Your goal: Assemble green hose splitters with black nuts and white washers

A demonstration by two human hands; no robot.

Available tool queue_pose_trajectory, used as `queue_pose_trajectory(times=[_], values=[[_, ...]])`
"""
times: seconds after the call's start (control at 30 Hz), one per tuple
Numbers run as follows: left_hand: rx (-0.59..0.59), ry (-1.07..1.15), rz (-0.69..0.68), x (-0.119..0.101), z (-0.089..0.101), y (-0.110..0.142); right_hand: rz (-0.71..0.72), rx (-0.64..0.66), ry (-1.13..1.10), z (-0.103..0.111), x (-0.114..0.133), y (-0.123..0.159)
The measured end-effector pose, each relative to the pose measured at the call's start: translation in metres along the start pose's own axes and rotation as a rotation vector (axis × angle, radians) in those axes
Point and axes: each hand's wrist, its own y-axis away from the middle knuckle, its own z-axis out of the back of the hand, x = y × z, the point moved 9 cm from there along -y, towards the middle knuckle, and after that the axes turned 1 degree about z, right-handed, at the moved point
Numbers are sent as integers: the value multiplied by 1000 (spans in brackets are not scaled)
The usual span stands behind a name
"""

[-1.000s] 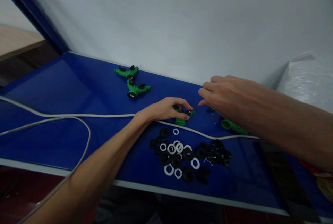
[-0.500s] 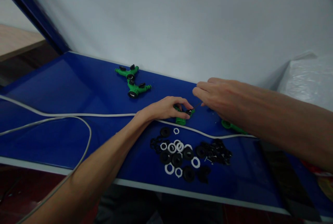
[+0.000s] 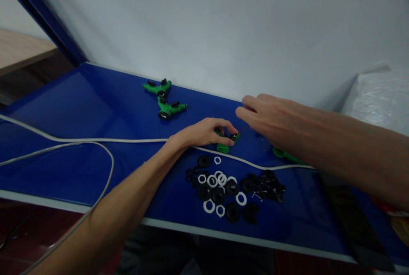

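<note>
My left hand is closed around a green hose splitter, pinching it near a small black valve knob on one branch. My right hand grips a screwdriver; only its thin shaft shows, slanting down to that knob, and the handle is hidden in my fingers. Beyond my left hand, two green Y-shaped splitters with black knobs lie close together. Another green piece is partly covered by my right forearm.
A white cable crosses the blue table and passes under my left wrist. In front lie white rings, black round caps and a pile of small black parts with screws. A plastic-wrapped block stands right.
My right hand has turned slightly around the screwdriver, its fingers shifting. My left hand keeps its hold on the splitter. The whole view has moved very slightly.
</note>
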Motion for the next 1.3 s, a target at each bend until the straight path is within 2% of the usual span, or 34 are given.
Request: queue_pose_trajectory(times=[0.1,0.23,0.37,0.47,0.63,0.8,0.97,1.17,1.3], values=[[7,3,-4,-1,-1,0,85,51,52,7,15,-6],[4,6,-7,0,0,0,41,52,133,17,15,-8],[-1,11,-9,1,0,0,93,87,153,6,12,-2],[1,15,-8,1,0,0,108,59,184,1,11,0],[9,11,18,1,-1,0,86,48,141,3,17,-3],[11,0,3,1,-1,0,81,69,203,14,24,-10],[7,9,-3,2,-1,0,101,143,228,1,15,-4],[-2,23,8,2,0,0,-3,49,128,-3,2,-1],[8,15,16,0,-1,1,89,27,92,7,15,-6]])
